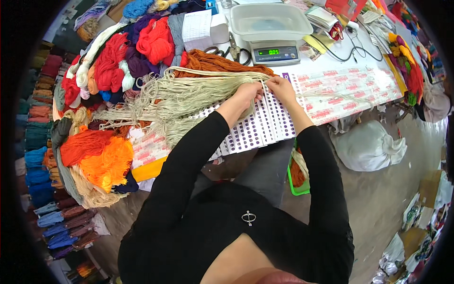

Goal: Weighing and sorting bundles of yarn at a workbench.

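My two hands meet near the middle of the table (pixel 347 97), close to its near edge. My left hand (pixel 249 94) is curled closed around one end of the pale yarn (pixel 203 92), and my right hand (pixel 282 91) pinches strands of it between thumb and fingertips. The yarn spreads from my hands toward the table's left end, one big bundle, too many strands to count. Under it lie several dotted cards (pixel 243 132), overlapping, jutting over the near edge; I can't count them exactly. One rust yarn hank (pixel 215 62) lies just behind. Toward the far edge stand one scale (pixel 274 56) and, on it, one clear tub (pixel 269 21). Two orange heaps, a red-orange one (pixel 87 144) and a brighter one (pixel 108 164), sit at the near left corner. Below the near edge is one green basket (pixel 301 190); one white sack (pixel 369 146) rests on the floor.
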A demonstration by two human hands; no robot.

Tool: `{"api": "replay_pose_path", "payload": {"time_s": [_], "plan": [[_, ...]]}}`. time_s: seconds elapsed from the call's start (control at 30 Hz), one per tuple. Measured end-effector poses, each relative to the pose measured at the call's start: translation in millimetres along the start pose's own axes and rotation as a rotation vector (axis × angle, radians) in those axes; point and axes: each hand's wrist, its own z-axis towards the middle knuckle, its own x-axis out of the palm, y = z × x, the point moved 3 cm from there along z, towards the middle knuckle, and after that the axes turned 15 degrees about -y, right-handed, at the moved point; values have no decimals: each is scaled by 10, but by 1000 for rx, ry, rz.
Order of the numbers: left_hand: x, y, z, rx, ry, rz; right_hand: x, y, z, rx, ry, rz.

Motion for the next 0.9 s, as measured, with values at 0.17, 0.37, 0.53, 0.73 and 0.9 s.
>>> {"api": "replay_pose_path", "payload": {"time_s": [0.17,0.37,0.53,0.73,0.9], "plan": [[90,-36,76,121,-102,-45,57,-30,53,19,85,106],[-238,-234,24,62,-44,-115,-18,27,-158,-159,-120,-283],[-575,-574,-124,-129,585,-893,-20,107,-290,-330,-257,-308],[-31,-11,-85,192,70,280,-12,118,-344,-298,-217,-178],[-986,-234,50,98,-172,-309,40,334,-408,-488,-222,-350]]}}
